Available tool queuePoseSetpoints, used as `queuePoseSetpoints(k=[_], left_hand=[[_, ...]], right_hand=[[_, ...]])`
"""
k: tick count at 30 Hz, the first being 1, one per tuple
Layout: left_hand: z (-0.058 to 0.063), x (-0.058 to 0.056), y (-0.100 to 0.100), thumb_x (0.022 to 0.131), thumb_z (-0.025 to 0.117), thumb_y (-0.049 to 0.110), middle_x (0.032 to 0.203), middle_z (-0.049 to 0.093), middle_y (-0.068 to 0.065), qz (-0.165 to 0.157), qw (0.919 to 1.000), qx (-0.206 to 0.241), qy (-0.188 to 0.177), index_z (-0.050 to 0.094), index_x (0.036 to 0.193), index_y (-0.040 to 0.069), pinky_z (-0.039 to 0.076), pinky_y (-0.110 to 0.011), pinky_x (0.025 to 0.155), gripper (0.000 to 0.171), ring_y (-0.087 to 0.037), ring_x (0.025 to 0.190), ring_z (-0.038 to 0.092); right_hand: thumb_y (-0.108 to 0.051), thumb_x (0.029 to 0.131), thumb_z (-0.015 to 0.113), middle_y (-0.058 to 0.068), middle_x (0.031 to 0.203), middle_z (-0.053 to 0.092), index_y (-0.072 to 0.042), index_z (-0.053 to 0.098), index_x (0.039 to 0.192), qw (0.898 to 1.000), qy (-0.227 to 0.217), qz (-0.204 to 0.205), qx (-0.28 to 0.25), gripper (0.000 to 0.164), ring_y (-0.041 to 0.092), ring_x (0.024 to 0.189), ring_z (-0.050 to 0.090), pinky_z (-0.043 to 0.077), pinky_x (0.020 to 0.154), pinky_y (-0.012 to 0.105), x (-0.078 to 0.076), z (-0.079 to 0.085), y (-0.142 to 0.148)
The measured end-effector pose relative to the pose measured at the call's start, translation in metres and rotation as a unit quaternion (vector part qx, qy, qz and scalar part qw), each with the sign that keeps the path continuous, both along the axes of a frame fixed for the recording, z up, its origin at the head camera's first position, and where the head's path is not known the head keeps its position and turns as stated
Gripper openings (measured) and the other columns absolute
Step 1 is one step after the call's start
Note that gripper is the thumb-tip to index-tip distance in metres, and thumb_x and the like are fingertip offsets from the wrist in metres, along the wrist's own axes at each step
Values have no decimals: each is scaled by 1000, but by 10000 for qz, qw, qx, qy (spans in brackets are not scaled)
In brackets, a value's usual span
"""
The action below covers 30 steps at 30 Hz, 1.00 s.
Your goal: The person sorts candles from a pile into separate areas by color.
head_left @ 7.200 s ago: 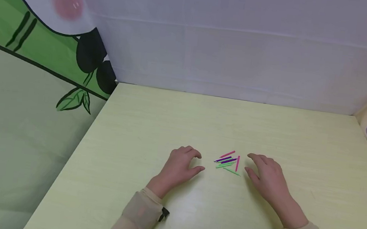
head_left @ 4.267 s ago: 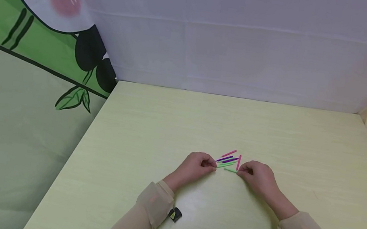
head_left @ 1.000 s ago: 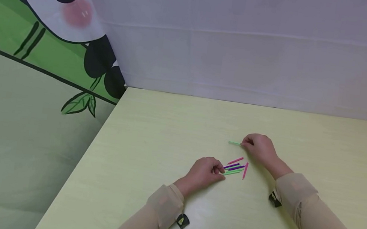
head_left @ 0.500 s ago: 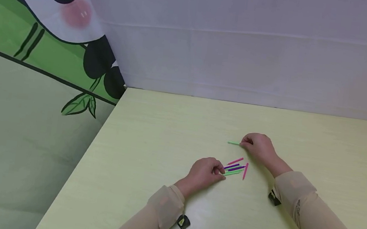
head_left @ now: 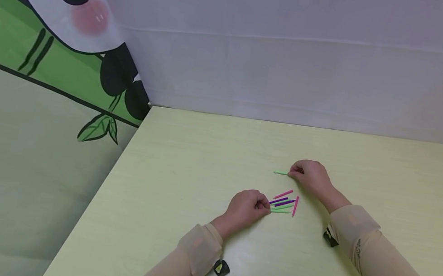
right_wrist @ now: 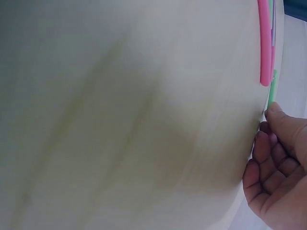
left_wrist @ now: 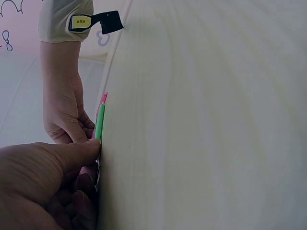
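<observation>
Beside the near-left edge of a small group of coloured sticks, my left hand [head_left: 245, 208] pinches the end of a thin green stick [head_left: 281, 211] between thumb and fingers. The same stick [left_wrist: 100, 122] points away from the thumb in the left wrist view. Farther back, my right hand [head_left: 312, 177] pinches another green stick [head_left: 281, 172] by its right end, its free end pointing left. Two purple sticks [head_left: 284, 203], a pink stick [head_left: 283, 193] and more green lie between the hands. A second pink stick [head_left: 295, 206] lies crosswise at the group's right.
All of it is on a pale wood-grain table [head_left: 187, 152]. A pale curtain [head_left: 278, 71] hangs behind the far edge, and a cloth with a cartoon print [head_left: 48, 73] hangs at the left. Each sleeve carries a black strap piece [head_left: 221, 269] near the wrist.
My right hand has carried a green stick from the group to a spot farther back, where it now barely moves. My left thumb and fingers have closed on a near green stick and swung it slightly outward.
</observation>
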State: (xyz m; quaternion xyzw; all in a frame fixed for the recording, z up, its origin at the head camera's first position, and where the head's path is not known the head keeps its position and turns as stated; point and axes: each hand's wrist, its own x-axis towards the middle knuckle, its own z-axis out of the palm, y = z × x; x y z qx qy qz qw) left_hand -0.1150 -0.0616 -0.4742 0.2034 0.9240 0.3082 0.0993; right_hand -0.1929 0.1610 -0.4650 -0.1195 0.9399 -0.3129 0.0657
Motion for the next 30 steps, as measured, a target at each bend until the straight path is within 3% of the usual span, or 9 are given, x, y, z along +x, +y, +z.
queuePoseSetpoints(k=[16,24,30], left_hand=[[-3,9,-15,87,75,23,71,57,13,-45,9998,85,-149,74,83,17,40,-17,65,7,0,66,48],[-4,10,-20,87,75,22,72,59,13,-76,9989,368,-285,75,83,17,42,-18,65,6,0,66,49],[-3,6,-16,86,75,19,73,61,12,75,9966,694,-428,75,83,15,43,-18,66,4,-1,67,50]], right_hand=[[-12,90,70,3,80,66,-5,71,85,9999,118,-110,-44,8,22,77,55,45,78,41,14,-7,-12],[-13,90,70,3,82,67,-5,72,88,9997,7,-165,-156,8,23,80,56,46,81,43,21,-6,-13],[-12,90,70,6,87,70,-4,74,92,9995,-76,-160,-268,10,25,85,59,46,85,45,18,-4,-4]])
